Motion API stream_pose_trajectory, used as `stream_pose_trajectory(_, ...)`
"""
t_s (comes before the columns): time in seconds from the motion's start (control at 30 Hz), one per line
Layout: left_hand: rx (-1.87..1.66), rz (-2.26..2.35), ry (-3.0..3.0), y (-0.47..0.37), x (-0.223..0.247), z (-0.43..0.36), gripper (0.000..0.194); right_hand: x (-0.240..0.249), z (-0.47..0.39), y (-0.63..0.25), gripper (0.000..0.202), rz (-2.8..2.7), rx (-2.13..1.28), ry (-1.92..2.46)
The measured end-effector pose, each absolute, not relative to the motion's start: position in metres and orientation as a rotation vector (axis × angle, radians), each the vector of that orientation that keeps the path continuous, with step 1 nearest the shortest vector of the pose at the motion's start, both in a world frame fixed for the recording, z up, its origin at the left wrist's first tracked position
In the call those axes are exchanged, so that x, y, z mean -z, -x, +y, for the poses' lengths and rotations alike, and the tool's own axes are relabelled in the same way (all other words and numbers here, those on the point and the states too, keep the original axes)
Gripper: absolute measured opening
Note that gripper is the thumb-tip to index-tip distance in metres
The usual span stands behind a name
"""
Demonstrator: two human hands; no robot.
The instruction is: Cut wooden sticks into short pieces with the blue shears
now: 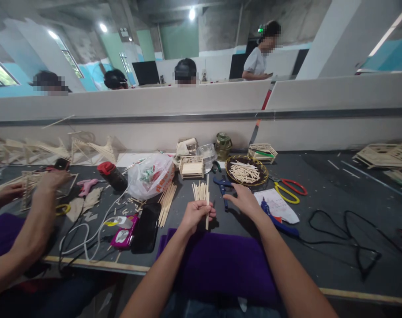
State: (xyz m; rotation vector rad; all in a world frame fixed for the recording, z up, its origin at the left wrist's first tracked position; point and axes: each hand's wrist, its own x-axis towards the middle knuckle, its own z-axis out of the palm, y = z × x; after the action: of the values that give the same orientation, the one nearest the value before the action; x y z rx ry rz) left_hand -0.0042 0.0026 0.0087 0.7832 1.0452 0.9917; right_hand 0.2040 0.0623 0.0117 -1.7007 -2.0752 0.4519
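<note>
Left hand (197,215) is closed around a bundle of thin, pale wooden sticks (201,192), held upright above a folded purple cloth (217,260) at the edge of the dark grey surface (335,187). Thumb and fingers parted, the right hand (245,202) is at a dark-blue hand tool (225,196); whether it grips the tool cannot be told. Just beyond lies a round woven basket (227,171) of short pale sticks, with red-and-yellow-handled scissors (291,194) to its right.
</note>
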Motion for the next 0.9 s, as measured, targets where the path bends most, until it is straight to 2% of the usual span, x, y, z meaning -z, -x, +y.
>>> stream_pose_trajectory(0.13, -1.000, 1.041, -0.788, 0.011, -0.010, 0.004, 0.039, -0.001, 0.063, -0.207, 0.083, -2.268, -0.218, 2.010)
stream_pose_trajectory(0.37, -1.003, 1.048, -0.797, 0.020, -0.008, 0.002, 0.037, 0.003, 0.064, -0.184, 0.107, -2.226, -0.025, 2.168)
stream_pose_trajectory(0.77, -0.916, 1.096, -0.833, 0.039, -0.012, 0.003, 0.037, 0.005, 0.068, -0.174, 0.086, -2.208, -0.037, 2.198)
stream_pose_trajectory(0.9, -0.923, 1.100, -0.864, 0.045, -0.010, 0.003, 0.035, 0.009, 0.070, -0.177, 0.088, -2.179, -0.010, 2.168)
